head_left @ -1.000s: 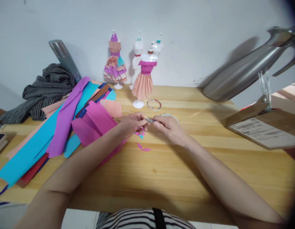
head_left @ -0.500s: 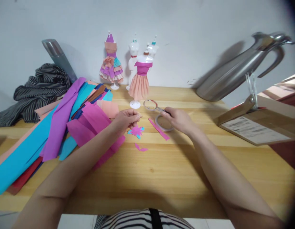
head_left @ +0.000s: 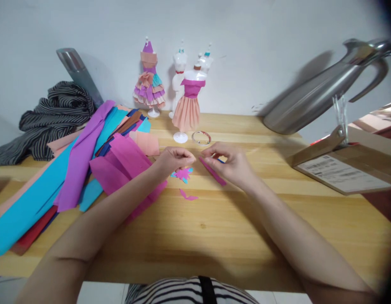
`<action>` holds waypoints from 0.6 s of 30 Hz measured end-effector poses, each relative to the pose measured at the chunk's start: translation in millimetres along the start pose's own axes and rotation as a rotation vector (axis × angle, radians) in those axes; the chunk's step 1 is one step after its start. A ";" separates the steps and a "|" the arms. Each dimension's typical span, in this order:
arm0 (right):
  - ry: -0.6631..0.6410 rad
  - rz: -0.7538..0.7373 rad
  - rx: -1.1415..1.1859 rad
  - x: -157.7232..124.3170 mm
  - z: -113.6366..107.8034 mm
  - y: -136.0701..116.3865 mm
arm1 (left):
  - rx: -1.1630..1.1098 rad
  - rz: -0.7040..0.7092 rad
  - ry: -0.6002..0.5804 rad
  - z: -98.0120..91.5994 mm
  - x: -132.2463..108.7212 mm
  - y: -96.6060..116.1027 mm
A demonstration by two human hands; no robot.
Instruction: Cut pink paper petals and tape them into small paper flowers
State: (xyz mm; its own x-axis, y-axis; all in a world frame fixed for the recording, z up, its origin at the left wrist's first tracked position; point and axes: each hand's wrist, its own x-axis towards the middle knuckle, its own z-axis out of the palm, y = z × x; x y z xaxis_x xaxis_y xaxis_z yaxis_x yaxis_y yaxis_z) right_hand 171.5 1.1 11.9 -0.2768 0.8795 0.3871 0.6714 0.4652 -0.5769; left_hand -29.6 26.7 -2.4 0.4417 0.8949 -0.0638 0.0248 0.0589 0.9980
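Observation:
My left hand (head_left: 178,159) is closed, thumb and forefinger pinched on something too small to make out. Just below it on the table lies a pink and blue paper flower (head_left: 183,173), with a curved pink paper scrap (head_left: 188,195) nearer to me. My right hand (head_left: 228,162) faces the left one with thumb and forefinger drawn together; what they grip, if anything, is hidden. A narrow pink paper strip (head_left: 214,172) lies beneath its fingertips. A small dark blue bit shows between its fingers. The scissors and the grey roll seen earlier are largely covered by this hand.
Crepe paper sheets (head_left: 73,169) are heaped at left, by a striped cloth (head_left: 59,114) and a bottle (head_left: 79,78). Small dress forms, one in a pink and peach dress (head_left: 188,105), stand behind a clear ring (head_left: 201,138). A steel jug (head_left: 322,93) and cardboard box (head_left: 350,169) are at right.
My right hand has moved left and no longer visibly holds the scissors; its fingertips are over the strip. My left hand has shifted slightly right, still pinched.

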 end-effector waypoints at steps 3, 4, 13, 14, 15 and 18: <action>0.016 -0.069 0.106 -4.7 3.9 -13.7 | 0.027 0.073 -0.020 3.2 -1.1 0.9; 0.015 -0.084 0.094 -6.2 5.0 -16.6 | 0.036 0.100 -0.020 4.0 -1.3 1.0; 0.105 -0.243 -0.076 -11.2 9.2 -19.6 | 0.192 0.258 0.018 7.8 -4.6 1.5; 0.109 -0.252 -0.088 -11.2 9.6 -19.6 | 0.212 0.268 0.022 8.4 -5.3 1.8; 0.112 -0.257 -0.097 -11.2 10.0 -19.6 | 0.233 0.278 0.026 8.9 -5.9 1.9; 0.108 -0.266 -0.092 -10.9 10.5 -20.0 | 0.300 0.323 0.044 10.0 -6.8 1.0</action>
State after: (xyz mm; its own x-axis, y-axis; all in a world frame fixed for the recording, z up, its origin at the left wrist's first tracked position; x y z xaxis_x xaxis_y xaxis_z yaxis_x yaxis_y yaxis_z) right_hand 153.8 -16.7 11.7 -0.3800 0.7097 0.5933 0.6460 0.6626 -0.3788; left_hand -23.6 16.2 -0.8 0.4312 0.8647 0.2575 0.1540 -0.3517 0.9233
